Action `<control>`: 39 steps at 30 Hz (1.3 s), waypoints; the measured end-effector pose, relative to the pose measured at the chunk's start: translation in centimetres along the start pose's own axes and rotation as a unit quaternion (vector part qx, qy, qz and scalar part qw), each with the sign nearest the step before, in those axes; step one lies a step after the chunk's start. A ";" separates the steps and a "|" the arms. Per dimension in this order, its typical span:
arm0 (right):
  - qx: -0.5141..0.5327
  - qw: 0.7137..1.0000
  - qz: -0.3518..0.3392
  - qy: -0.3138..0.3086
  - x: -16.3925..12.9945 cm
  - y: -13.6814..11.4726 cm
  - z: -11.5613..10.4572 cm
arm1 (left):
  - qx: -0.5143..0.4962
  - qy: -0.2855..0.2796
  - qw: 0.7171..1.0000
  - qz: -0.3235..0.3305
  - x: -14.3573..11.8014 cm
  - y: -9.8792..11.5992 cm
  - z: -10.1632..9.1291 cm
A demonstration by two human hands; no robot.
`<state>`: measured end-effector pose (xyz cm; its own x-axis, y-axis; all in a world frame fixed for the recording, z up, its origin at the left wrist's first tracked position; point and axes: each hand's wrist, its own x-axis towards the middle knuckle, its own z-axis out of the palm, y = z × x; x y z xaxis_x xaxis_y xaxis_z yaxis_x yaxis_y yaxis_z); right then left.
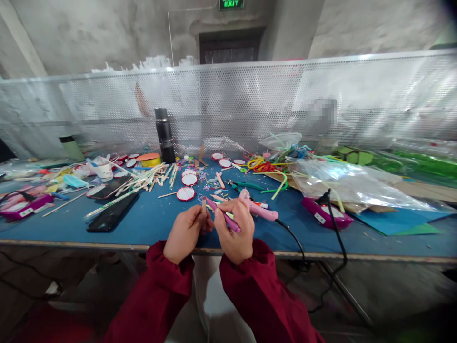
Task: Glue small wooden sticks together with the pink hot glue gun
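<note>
Sleeves: I see dark red cuffs (167,271) at the bottom edge; the arms run out of the picture below.
Left hand: my left hand (185,233) is curled around a short wooden stick (203,206), held upright; only its upper end shows above the fingers.
Right hand: my right hand (233,233) is closed on a purple stick (223,215) that slants up to the left, its lower end hidden in the grip. The two sticks meet near the fingertips; I cannot tell if they touch.
Just behind: a pink glue gun (259,208) lies on the blue table (150,221), partly hidden by the right hand; its black cord drops over the edge.
Left of the hands: a dark phone (112,214), then scattered wooden sticks (143,181).
Middle: red-rimmed white discs (185,193).
Right: a clear plastic bag (342,183) covers what lies under it.
Far: a black flask (164,136) before the perforated screen (250,95); shapes behind it are too blurred to read.
</note>
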<state>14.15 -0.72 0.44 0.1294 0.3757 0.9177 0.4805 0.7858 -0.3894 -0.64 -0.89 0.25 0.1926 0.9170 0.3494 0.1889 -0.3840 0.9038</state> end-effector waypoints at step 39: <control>0.004 1.000 0.004 0.016 -0.3 0.0 -0.1 | -0.008 -0.006 1.000 0.005 0.0 -0.2 0.0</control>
<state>14.18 -0.83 0.20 0.1610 0.3657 0.9167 0.4730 0.7866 -0.3969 -0.68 -0.83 0.06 0.2054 0.9118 0.3556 0.1711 -0.3912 0.9043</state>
